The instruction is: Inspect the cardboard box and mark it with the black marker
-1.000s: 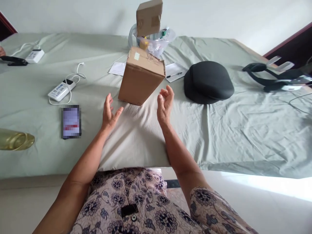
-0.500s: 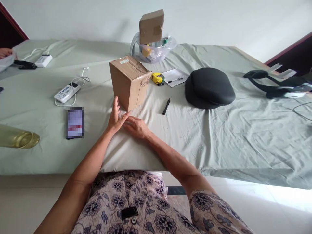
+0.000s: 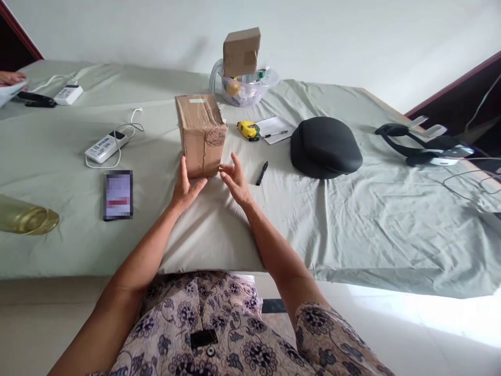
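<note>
Pale green cloth (image 3: 352, 230) covers the table, which stands against a white wall (image 3: 136, 31). On it, straight ahead, stands a cardboard box (image 3: 195, 149), with the left hand (image 3: 183, 185) at its lower left side and the right hand (image 3: 237, 183) at its lower right corner. Both hands have their fingers apart; whether the fingertips touch the cardboard I cannot tell. To the right lie a yellow tape measure (image 3: 247, 129), a black pen (image 3: 262, 173) and a black case (image 3: 326, 147); to the left lies a phone (image 3: 118, 195)

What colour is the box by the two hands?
The cardboard box is brown, seen best in the head view.
</note>
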A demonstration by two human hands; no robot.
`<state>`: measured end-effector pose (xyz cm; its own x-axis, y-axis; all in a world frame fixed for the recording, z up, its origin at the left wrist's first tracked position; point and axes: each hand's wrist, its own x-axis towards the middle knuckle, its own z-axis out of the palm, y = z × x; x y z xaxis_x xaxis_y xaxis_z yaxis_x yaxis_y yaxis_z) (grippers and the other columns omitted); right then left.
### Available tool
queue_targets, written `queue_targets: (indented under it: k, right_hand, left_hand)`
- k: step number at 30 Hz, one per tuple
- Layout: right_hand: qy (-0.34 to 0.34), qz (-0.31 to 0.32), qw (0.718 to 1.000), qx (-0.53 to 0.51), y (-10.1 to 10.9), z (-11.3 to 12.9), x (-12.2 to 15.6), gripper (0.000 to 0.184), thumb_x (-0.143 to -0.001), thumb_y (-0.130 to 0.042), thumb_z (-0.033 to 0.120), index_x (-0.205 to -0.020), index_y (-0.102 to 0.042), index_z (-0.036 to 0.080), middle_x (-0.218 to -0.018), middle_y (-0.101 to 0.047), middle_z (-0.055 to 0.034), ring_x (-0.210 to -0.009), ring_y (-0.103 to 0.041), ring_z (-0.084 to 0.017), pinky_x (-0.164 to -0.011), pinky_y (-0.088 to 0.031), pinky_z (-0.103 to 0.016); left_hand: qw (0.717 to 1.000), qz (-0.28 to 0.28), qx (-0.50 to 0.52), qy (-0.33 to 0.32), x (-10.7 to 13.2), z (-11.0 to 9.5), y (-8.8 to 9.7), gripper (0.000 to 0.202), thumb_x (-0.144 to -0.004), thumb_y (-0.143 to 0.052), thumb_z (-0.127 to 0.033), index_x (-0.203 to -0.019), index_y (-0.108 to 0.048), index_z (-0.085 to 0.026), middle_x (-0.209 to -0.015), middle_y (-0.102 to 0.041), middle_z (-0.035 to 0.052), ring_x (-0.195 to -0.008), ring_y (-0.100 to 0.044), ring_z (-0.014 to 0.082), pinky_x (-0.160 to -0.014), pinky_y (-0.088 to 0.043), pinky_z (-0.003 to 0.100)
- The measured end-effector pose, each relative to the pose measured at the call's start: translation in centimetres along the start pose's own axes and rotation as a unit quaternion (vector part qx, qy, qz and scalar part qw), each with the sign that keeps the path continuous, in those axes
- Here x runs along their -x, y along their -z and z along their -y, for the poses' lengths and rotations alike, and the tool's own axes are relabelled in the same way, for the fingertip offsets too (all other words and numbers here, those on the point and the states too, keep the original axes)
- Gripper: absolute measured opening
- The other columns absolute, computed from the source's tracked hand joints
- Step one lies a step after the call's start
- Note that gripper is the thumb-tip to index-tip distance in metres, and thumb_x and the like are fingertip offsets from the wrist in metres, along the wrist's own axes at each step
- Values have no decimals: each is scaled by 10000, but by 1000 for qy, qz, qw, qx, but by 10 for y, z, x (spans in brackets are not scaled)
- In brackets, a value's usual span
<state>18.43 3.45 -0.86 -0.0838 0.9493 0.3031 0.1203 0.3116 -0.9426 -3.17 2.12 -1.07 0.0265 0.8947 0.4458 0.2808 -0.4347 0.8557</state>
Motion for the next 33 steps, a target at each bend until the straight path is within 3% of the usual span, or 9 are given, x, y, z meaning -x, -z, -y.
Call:
queue_targets:
  k: [3, 7, 11, 14, 17, 20, 24, 29, 33]
  right_hand:
    - [27, -48, 998, 36, -7, 10, 9, 766, -876, -566, 813, -1393, -556, 248, -910, -664, -13, -881, -654, -177, -901, -572, -389]
    - [61, -109, 990, 64, -9, 28, 15, 676, -849, -545, 861, -1042, -631, 219, -990, -668, -59, -962, -666, -198, -843, -572, -351]
    - [96, -119, 987, 51, -9, 45, 17, 917, -758, -544, 950, -1376, -497, 274, -1224, -649, -104, -1059, -694, -238, -821, -600, -360]
    - [94, -110, 983, 111, -7, 57, 20, 942, -807, -479, 943, -1511, -406, 322, -1152, -657, -81, -970, -702, -235, -786, -610, -372]
    - [92, -122, 973, 174, -3, 64, 24, 848, -841, -443, 927, -1374, -552, 276, -1104, -646, -98, -993, -683, -275, -861, -612, -445]
    - [82, -136, 969, 189, -1, 66, 26, 776, -854, -453, 911, -1251, -594, 259, -1150, -636, -112, -1066, -666, -302, -939, -602, -512]
    - [79, -162, 963, 200, -3, 68, 25, 649, -916, -443, 849, -1164, -589, 267, -1066, -646, -71, -1003, -685, -261, -896, -614, -459]
    - [51, -168, 966, 189, -8, 72, 20, 625, -941, -433, 823, -1051, -602, 231, -1035, -647, -83, -983, -676, -267, -904, -612, -478]
    - [50, -168, 975, 135, -7, 73, 20, 703, -876, -474, 882, -1067, -615, 221, -1045, -675, -87, -964, -680, -266, -930, -620, -511]
  left_hand:
    - [999, -34, -30, 28, 1, -3, 8, 1067, -811, -712, -778, -1629, -269, -256, -1463, -569, 189, -1359, -582, 351, -1120, -502, 504]
    - [996, -64, -55, 9, 3, -9, 6, 965, -719, -830, -735, -1454, -462, -228, -1396, -574, 174, -1356, -561, 349, -1122, -486, 488]
    - [998, -60, 12, 2, 4, -9, -5, 1013, -639, -860, -764, -1382, -415, -239, -1463, -530, 184, -1397, -539, 372, -1122, -497, 524]
    - [998, -50, 38, 9, 7, -12, -8, 1090, -611, -876, -764, -1445, -371, -279, -1465, -554, 172, -1329, -602, 384, -1052, -558, 538]
    - [999, -46, 25, -7, 9, -18, -9, 1154, -575, -916, -735, -1506, -383, -310, -1504, -540, 156, -1399, -548, 412, -1130, -519, 574]
    - [998, -41, 24, -27, 10, -21, -13, 1120, -597, -922, -711, -1516, -410, -329, -1541, -513, 134, -1461, -492, 424, -1201, -463, 598]
    - [997, 2, 80, -3, 10, -20, -19, 1104, -648, -919, -657, -1551, -328, -424, -1514, -563, 70, -1377, -595, 384, -1115, -558, 581]
    - [994, -5, 107, 26, 9, -22, -23, 1110, -701, -901, -612, -1562, -308, -238, -1471, -604, 159, -1306, -639, 377, -1073, -576, 540]
    - [994, -4, 107, 24, 10, -24, -23, 1076, -721, -912, -536, -1547, -307, -205, -1465, -610, 167, -1313, -631, 368, -1071, -569, 493]
